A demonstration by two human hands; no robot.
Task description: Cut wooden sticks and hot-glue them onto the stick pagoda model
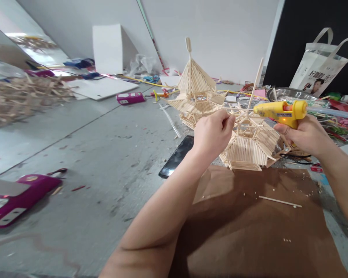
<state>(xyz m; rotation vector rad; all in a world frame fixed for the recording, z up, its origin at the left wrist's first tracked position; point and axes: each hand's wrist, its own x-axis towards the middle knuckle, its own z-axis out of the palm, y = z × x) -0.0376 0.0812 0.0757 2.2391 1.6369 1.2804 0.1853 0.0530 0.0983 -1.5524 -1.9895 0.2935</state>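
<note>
My right hand [310, 133] grips a yellow hot glue gun [281, 110], its nozzle pointing left and an orange light glowing on its body. Closed in a pinch, my left hand [214, 131] is at the left side of an unroofed wooden stick model [243, 148]; whatever its fingertips hold is too small to make out. The glue gun's nozzle is just above this model, close to an upright stick [255, 83] that leans slightly. Behind my left hand stands a pagoda-like stick model [195, 85] with a pointed roof and finial.
A brown sheet [249, 231] lies in front, with a loose stick [280, 201] on it. A black phone [178, 154] is beside my left forearm. Purple devices [130, 98] lie leftward. A metal bowl [292, 94] and a white tote bag [316, 69] stand back right.
</note>
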